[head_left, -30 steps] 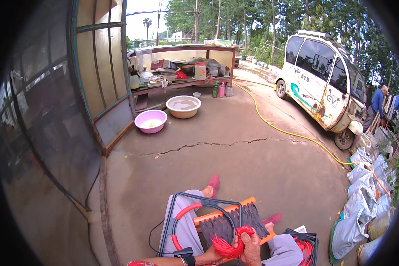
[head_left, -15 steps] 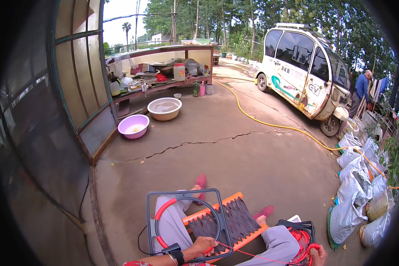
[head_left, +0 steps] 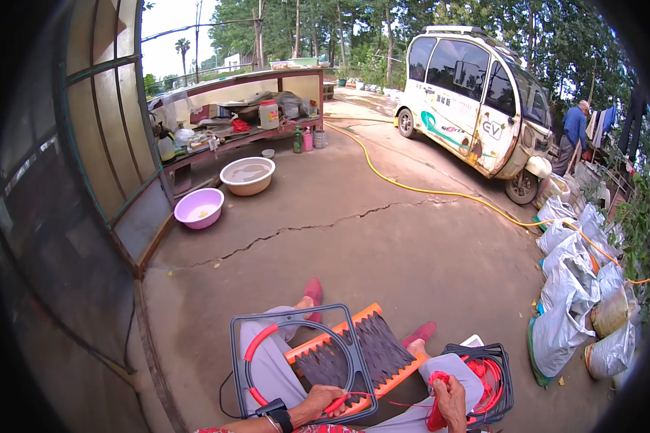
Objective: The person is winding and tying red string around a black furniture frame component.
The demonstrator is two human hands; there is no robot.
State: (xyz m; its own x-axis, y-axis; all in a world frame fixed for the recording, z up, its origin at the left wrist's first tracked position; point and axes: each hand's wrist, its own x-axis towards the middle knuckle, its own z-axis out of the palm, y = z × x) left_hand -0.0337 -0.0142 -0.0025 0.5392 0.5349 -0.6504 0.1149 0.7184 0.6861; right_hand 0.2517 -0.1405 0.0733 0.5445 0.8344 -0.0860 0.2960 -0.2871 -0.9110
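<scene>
My left hand [head_left: 325,401] is closed on the lower right of a dark grey square frame [head_left: 289,315] with a ring inside it. Red cord [head_left: 258,340] is wound around part of that ring, and my fingers lie over the wound part near the bottom. A thin red strand runs from there toward my right hand [head_left: 449,403], which grips a bundle of red cord [head_left: 435,418] over my right thigh. Beside that thigh lie more dark frames [head_left: 509,379] with a red cord coil [head_left: 492,386] on them.
An orange-edged stool with a dark strip seat [head_left: 386,353] stands between my legs. Ahead are a pink basin [head_left: 198,209], a cream basin [head_left: 248,189] and a cluttered shelf table [head_left: 267,137]. White sacks [head_left: 563,339], a yellow hose [head_left: 440,192], a three-wheeler [head_left: 477,108] and a person [head_left: 575,130] are right.
My right hand has come left from beside the frames to above my thigh, with the red cord bundle in it. My left hand keeps its grip on the frame's wound ring.
</scene>
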